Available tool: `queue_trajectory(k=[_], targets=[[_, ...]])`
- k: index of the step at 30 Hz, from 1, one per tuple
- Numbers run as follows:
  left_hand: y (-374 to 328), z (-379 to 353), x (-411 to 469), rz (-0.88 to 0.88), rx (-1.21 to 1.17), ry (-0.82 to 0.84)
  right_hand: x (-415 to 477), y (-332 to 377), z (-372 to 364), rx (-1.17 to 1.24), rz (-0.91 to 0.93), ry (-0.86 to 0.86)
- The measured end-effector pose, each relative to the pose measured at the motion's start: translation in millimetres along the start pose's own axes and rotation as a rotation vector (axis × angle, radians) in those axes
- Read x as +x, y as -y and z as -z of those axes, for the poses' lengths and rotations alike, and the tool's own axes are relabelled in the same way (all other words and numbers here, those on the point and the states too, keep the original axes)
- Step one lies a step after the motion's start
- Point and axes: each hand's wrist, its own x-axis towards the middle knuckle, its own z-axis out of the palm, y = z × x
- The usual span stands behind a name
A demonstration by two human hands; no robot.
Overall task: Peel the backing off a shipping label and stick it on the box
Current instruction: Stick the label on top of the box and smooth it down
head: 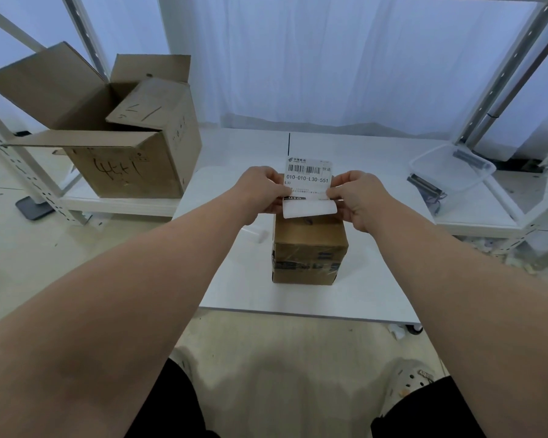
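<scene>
A white shipping label (309, 175) with a barcode and the code 010-010-L30-551 is held upright above a small taped cardboard box (309, 248) on the white table (345, 298). My left hand (261, 192) pinches the label's left edge and my right hand (356, 197) pinches its right edge. The label's lower end (309, 208) is folded toward me as a blank white flap, partly split from the printed sheet. The top of the box is partly hidden behind the label and my hands.
A large open cardboard box (117, 131) stands on a low shelf at the left. A clear plastic container (453, 167) sits on the shelf at the right, with dark small items beside it. White metal rack posts flank both sides. A curtain hangs behind the table.
</scene>
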Motion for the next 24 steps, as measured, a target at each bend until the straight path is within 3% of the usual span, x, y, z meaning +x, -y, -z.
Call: queue_trajectory(k=[6,10,24], targets=[[0,-4,0,0.016,0.129,-0.018,1,-3,-1,-0.102,0.042,-0.043],[2,-9,5,0.033,0.197,-0.013,5,-6,-3,-0.323,0.114,-0.114],[-1,-15,18,-0.001,0.413,-0.008,10,-6,-5,-0.532,0.133,-0.125]])
